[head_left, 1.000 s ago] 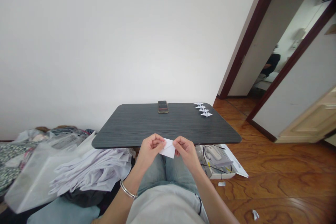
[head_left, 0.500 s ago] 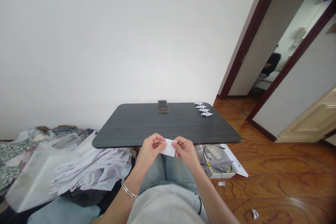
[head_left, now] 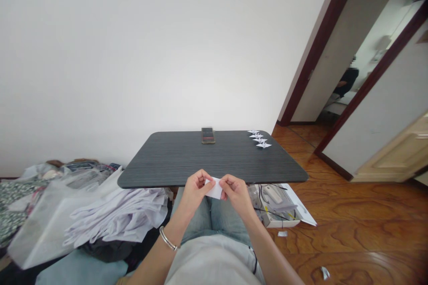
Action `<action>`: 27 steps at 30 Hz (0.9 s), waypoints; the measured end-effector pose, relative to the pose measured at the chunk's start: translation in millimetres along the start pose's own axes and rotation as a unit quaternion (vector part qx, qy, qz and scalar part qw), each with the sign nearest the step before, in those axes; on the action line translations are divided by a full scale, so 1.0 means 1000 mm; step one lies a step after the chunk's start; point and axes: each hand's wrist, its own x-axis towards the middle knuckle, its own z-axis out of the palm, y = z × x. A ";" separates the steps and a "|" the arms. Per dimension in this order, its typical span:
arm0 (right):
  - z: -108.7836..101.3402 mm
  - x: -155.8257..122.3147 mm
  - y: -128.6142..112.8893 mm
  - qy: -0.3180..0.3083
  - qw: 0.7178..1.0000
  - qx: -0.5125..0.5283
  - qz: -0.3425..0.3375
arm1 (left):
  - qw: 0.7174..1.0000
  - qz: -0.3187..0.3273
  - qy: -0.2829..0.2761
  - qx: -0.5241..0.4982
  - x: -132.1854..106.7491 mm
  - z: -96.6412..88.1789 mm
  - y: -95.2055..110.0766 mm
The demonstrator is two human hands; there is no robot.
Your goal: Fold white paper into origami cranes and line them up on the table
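Note:
A small folded piece of white paper [head_left: 216, 189] is pinched between both my hands, just in front of the near edge of a dark grey table [head_left: 174, 162] and above my lap. My left hand [head_left: 195, 189] grips its left side, fingers curled; a silver bracelet sits on that wrist. My right hand [head_left: 236, 190] pinches its right side. Several folded white paper cranes [head_left: 259, 139] lie in a row at the table's far right. A phone [head_left: 207, 135] lies at the far middle of the table.
White bags and crumpled white sheets [head_left: 110, 218] are piled on the left. An open box with cables [head_left: 277, 205] lies on the wooden floor right of my knees, with paper scraps [head_left: 324, 272] nearby. Through a doorway at the right, a seated person [head_left: 346, 82] is seen.
My hands have drawn a little closer together, and less of the white paper shows between them. The view shifted very slightly.

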 end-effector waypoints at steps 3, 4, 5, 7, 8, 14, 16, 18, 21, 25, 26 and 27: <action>-0.001 0.000 0.001 -0.010 1.000 0.004 -0.006 | 1.000 0.006 0.001 0.012 0.000 -0.001 -0.001; -0.001 0.000 0.001 -0.012 1.000 0.005 -0.005 | 1.000 0.008 0.001 0.017 0.001 -0.002 -0.001; -0.001 0.000 0.001 -0.012 1.000 0.006 -0.002 | 1.000 0.009 0.002 0.021 0.001 -0.002 -0.001; -0.001 0.000 0.002 -0.008 1.000 0.008 0.005 | 1.000 0.010 0.002 0.026 0.001 -0.002 -0.001; -0.001 0.000 0.002 -0.004 1.000 0.010 0.009 | 1.000 0.010 0.001 0.027 0.001 -0.002 -0.001; -0.001 0.000 -0.001 -0.001 1.000 0.015 0.016 | 1.000 0.003 -0.002 0.027 0.001 -0.002 0.001; -0.001 0.000 -0.001 -0.004 1.000 0.010 0.025 | 1.000 0.005 -0.003 0.023 0.001 -0.002 0.001; -0.002 0.000 0.000 -0.008 0.999 0.004 0.031 | 1.000 0.006 -0.003 0.020 0.001 -0.003 0.000; -0.002 0.001 0.001 -0.009 1.000 -0.003 0.029 | 1.000 -0.002 -0.004 0.014 0.002 -0.003 -0.002; -0.003 0.002 0.001 0.004 1.000 0.004 0.022 | 0.999 -0.012 -0.003 -0.033 0.002 -0.002 -0.003; -0.003 0.002 0.001 0.011 1.000 0.010 0.019 | 0.999 -0.009 0.003 -0.048 0.002 -0.003 -0.002; -0.003 0.002 0.000 0.018 1.000 0.017 0.017 | 0.998 -0.005 0.010 -0.060 0.002 -0.003 -0.001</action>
